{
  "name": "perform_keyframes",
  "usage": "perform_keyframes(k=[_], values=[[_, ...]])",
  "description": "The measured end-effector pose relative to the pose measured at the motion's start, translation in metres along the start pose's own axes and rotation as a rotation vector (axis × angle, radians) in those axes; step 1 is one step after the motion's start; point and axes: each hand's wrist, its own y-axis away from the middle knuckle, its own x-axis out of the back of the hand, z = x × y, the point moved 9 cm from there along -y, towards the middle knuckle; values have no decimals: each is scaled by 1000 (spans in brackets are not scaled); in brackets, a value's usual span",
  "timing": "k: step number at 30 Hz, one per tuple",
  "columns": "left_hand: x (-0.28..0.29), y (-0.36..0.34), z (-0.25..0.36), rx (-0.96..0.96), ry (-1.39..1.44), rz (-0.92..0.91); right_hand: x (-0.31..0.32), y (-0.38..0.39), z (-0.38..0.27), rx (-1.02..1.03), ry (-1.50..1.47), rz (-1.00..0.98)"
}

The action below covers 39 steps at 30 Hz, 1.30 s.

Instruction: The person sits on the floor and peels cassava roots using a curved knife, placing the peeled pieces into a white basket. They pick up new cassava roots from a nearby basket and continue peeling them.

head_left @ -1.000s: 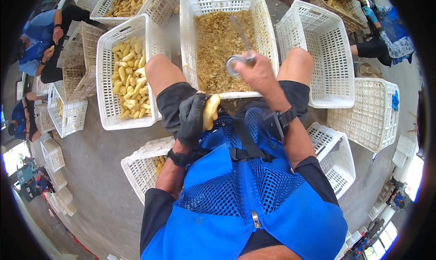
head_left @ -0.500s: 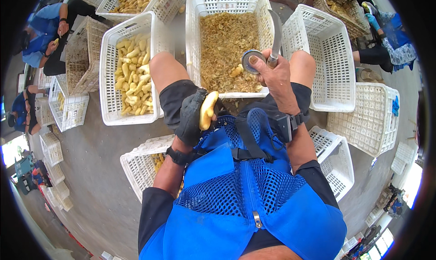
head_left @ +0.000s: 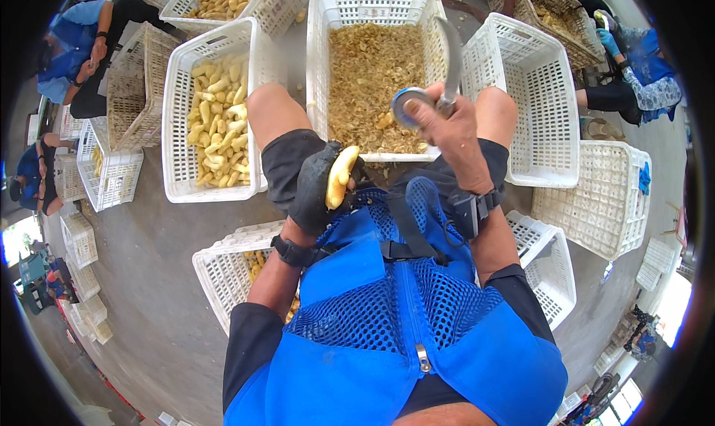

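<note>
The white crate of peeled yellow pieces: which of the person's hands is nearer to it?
Left. The gloved left hand holding a yellow piece sits just right of that crate; the right hand with the knife is farther right, over the crate of peelings.

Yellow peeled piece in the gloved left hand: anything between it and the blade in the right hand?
Nothing visible. The left hand grips the yellow piece over the lap; the right hand holds the curved blade raised above the crate of peelings. Only open air lies between them.
</note>
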Motion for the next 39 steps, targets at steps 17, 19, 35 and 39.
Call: perform_keyframes(k=[17,19,35,39], values=[[-7,0,-30,233,81,65,-71,25,0,-24,44,-265],[-1,-1,-23,160,5,136,-89,28,-3,53,206,-351],[0,0,-20,140,-82,98,-77,12,19,-18,336,-239],[1,7,-30,302,1,80,-39,-2,9,85,269,20]])
